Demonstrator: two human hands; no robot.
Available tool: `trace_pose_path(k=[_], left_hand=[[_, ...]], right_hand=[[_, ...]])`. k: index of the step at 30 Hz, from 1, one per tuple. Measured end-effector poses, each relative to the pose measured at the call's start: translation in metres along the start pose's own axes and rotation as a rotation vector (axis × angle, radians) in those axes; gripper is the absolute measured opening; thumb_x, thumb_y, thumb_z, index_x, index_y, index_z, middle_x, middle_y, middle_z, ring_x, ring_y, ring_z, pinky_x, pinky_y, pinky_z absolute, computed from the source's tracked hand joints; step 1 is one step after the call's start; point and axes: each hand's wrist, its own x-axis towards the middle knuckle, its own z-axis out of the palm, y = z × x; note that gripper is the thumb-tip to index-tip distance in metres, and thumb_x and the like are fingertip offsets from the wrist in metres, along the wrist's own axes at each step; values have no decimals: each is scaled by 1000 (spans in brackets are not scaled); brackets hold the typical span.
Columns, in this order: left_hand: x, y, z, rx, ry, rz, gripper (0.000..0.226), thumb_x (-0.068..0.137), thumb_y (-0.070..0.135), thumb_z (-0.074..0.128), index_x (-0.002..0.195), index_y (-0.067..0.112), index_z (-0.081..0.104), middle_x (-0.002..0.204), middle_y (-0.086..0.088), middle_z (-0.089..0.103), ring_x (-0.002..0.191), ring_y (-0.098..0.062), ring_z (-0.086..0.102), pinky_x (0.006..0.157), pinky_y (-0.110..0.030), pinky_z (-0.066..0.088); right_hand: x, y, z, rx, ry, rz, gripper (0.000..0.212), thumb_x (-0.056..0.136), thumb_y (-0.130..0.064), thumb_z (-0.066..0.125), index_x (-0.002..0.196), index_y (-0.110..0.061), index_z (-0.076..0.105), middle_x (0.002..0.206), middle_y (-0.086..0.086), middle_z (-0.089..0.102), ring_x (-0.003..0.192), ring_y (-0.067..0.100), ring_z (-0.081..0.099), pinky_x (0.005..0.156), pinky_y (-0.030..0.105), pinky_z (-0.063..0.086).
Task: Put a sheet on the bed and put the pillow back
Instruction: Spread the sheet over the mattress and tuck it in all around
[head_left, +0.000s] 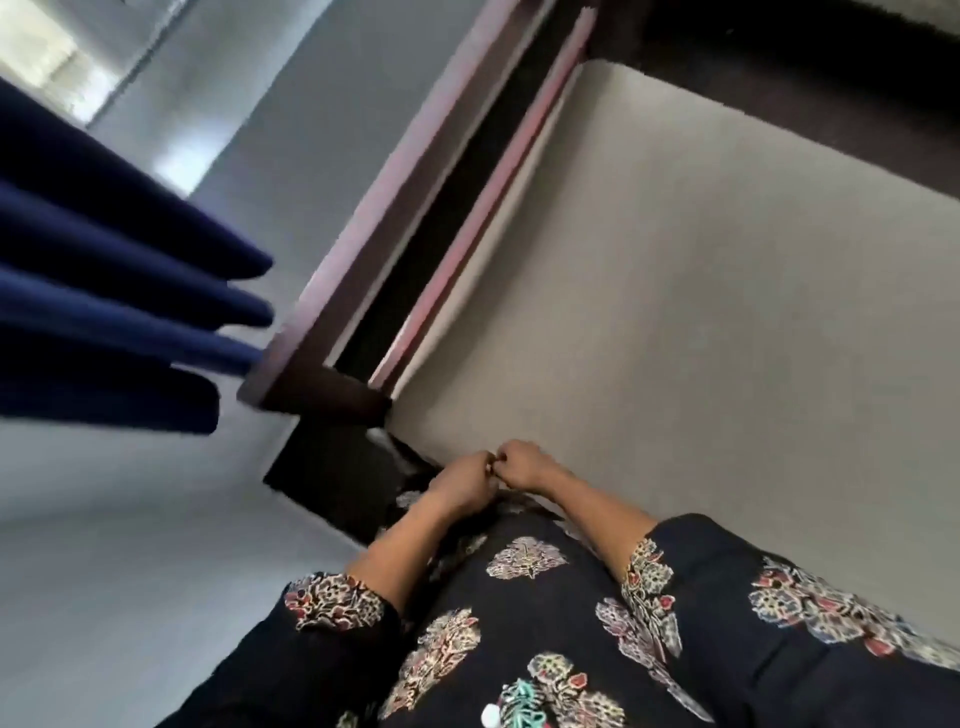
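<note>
The bed fills the right of the tilted head view, covered by a smooth beige sheet (701, 291). Its dark wooden frame (415, 218) with reddish rails runs along the left side and ends in a corner post (322, 400). My left hand (462, 480) and my right hand (524, 464) are fists pressed knuckle to knuckle at the sheet's near edge, close to that corner. Both seem to pinch the fabric edge, though blur hides the grip. No pillow is in view.
Dark blue curtain folds (114, 312) hang at the left, touching the frame's corner. Grey floor (130, 545) lies left of the bed. My dark flowered dress (545, 623) presses against the bed's near side. A bright window patch (47, 57) shows at the top left.
</note>
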Motion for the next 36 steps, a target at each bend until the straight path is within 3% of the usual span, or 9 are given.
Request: trace_pose_path(k=[9, 12, 15, 17, 19, 25, 27, 31, 36], left_hand=[[-51, -57, 67, -366, 162, -211, 29, 90, 20, 44, 114, 23, 58, 121, -4, 62, 109, -23, 58, 94, -37, 47], [-63, -64, 94, -491, 213, -264, 26, 90, 23, 44, 112, 27, 58, 118, -2, 62, 105, -22, 59, 91, -37, 49], [-67, -66, 121, -564, 233, -270, 28, 92, 26, 43, 116, 23, 57, 119, -4, 61, 106, -24, 59, 87, -35, 48], [-65, -67, 137, -609, 226, -261, 31, 91, 28, 44, 119, 21, 57, 119, -6, 62, 106, -25, 60, 86, -36, 48], [-57, -71, 151, -656, 229, -270, 32, 90, 28, 47, 120, 19, 57, 116, -6, 64, 105, -25, 61, 87, -37, 49], [-4, -116, 187, -824, 260, -360, 34, 94, 27, 40, 125, 22, 53, 116, -2, 63, 104, -21, 60, 91, -37, 50], [23, -140, 198, -868, 276, -366, 34, 94, 26, 40, 127, 21, 51, 117, -3, 62, 104, -21, 60, 91, -38, 49], [67, -177, 194, -941, 359, -397, 35, 96, 23, 38, 129, 26, 50, 125, -3, 59, 109, -22, 58, 91, -36, 48], [162, -210, 168, -1174, 548, -400, 36, 100, 20, 33, 130, 20, 52, 133, -4, 55, 119, -22, 53, 98, -32, 43]], right_hand=[[-32, -19, 49, -321, -183, -211, 31, 95, -29, 46, 113, -7, 59, 118, 19, 62, 108, 30, 59, 86, 33, 45], [-43, -14, 65, -388, -204, -251, 8, 91, -27, 50, 86, -21, 53, 100, 12, 63, 99, 28, 59, 72, 27, 39], [-50, -15, 77, -428, -220, -285, 23, 90, -24, 51, 70, -25, 40, 89, 5, 59, 88, 20, 55, 69, 24, 34], [-51, -15, 88, -440, -232, -302, 7, 89, -22, 52, 83, -23, 54, 103, 10, 65, 95, 23, 59, 72, 26, 39], [-42, -13, 103, -412, -234, -289, 20, 86, -16, 51, 102, -14, 63, 107, 10, 66, 100, 24, 62, 78, 27, 45], [19, -7, 157, -181, -269, -224, 17, 82, -8, 51, 83, -22, 61, 84, -1, 63, 79, 14, 60, 74, 33, 50], [52, -6, 176, -105, -294, -169, 16, 84, -9, 54, 90, -22, 60, 85, -1, 62, 78, 13, 60, 74, 33, 52], [108, -10, 189, -14, -186, -114, 52, 86, -10, 55, 135, -18, 40, 114, 5, 57, 103, 19, 57, 94, 36, 49], [190, 2, 178, -30, 46, -123, 62, 93, -13, 50, 148, -15, 21, 147, 10, 37, 136, 26, 35, 113, 39, 28]])
